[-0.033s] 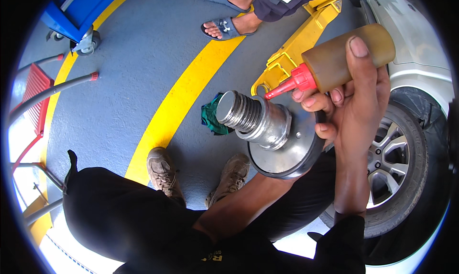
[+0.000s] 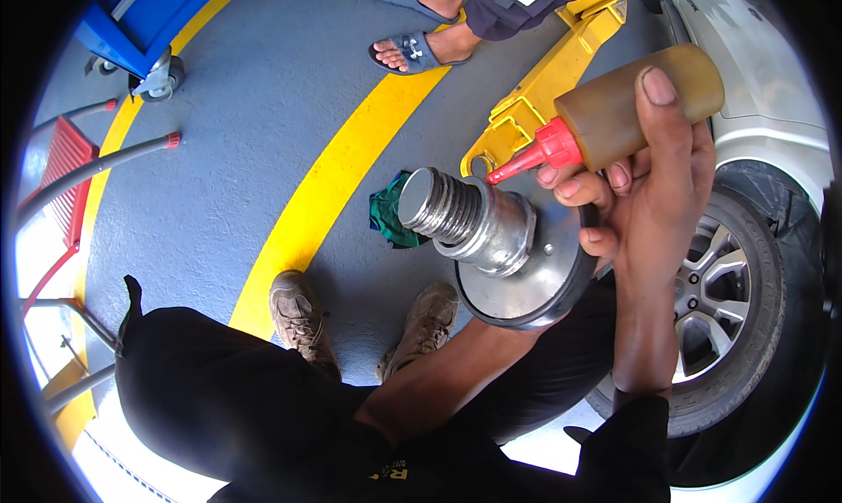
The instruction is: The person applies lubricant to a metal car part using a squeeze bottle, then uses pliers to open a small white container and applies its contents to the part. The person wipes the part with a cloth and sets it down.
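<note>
A silver metal part (image 2: 500, 249) with a threaded stem and a wide round disc with a dark rim is held up in front of me. My left forearm (image 2: 478, 354) reaches up behind the disc, which hides my left hand holding it. My right hand (image 2: 653, 183) is closed round a squeeze bottle (image 2: 636, 108) of brownish-yellow liquid, tilted down to the left. Its red nozzle (image 2: 526, 159) points at the collar below the thread, the tip at or very near the metal. The little finger of that hand lies by the disc's rim.
A light-coloured vehicle with a wheel (image 2: 728, 301) stands at the right. Beyond are a yellow steel arm (image 2: 553, 69) and another person's sandalled feet (image 2: 417, 51). A green cloth (image 2: 390, 212) lies on the floor. At the left are a red-and-grey metal frame (image 2: 74, 183) and a blue wheeled cabinet (image 2: 145, 25).
</note>
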